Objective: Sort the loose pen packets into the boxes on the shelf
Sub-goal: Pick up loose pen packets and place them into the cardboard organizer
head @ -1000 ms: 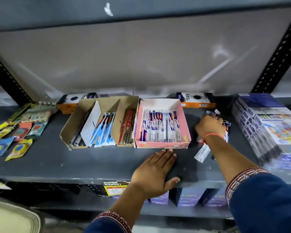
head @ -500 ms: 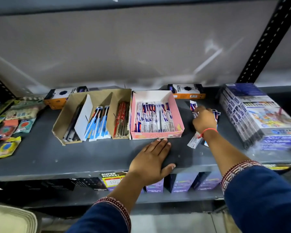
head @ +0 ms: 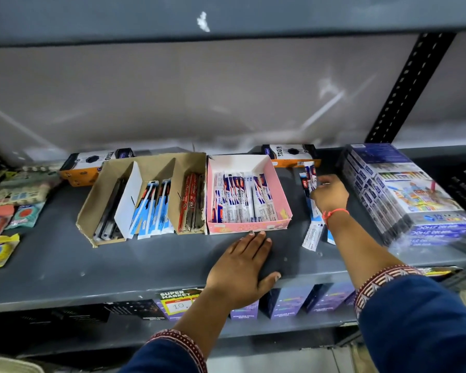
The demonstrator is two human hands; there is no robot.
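A pink box (head: pixel 249 228) on the grey shelf holds a row of white-and-blue pen packets (head: pixel 241 201). Left of it stands a brown cardboard box (head: pixel 151 164) with dividers; it holds dark pens, blue packets (head: pixel 152 208) and red packets (head: pixel 191 201). Loose white-and-blue pen packets (head: pixel 312 234) lie right of the pink box. My right hand (head: pixel 330 195) rests on that loose pile, fingers closed around several packets. My left hand (head: pixel 244 267) lies flat on the shelf, fingertips touching the pink box's front wall.
A wrapped stack of colour-pencil boxes (head: pixel 404 195) sits at the right. Two orange-and-black boxes (head: pixel 291 154) stand at the back. Sponge and scrubber packs (head: pixel 0 224) lie at the far left. A black upright post (head: pixel 409 87) rises behind. Purple boxes (head: pixel 288 302) fill the lower shelf.
My right hand has gathered the loose packets and lifted their top ends slightly. My left hand has stayed flat in front of the pink box. The camera shifted a little.
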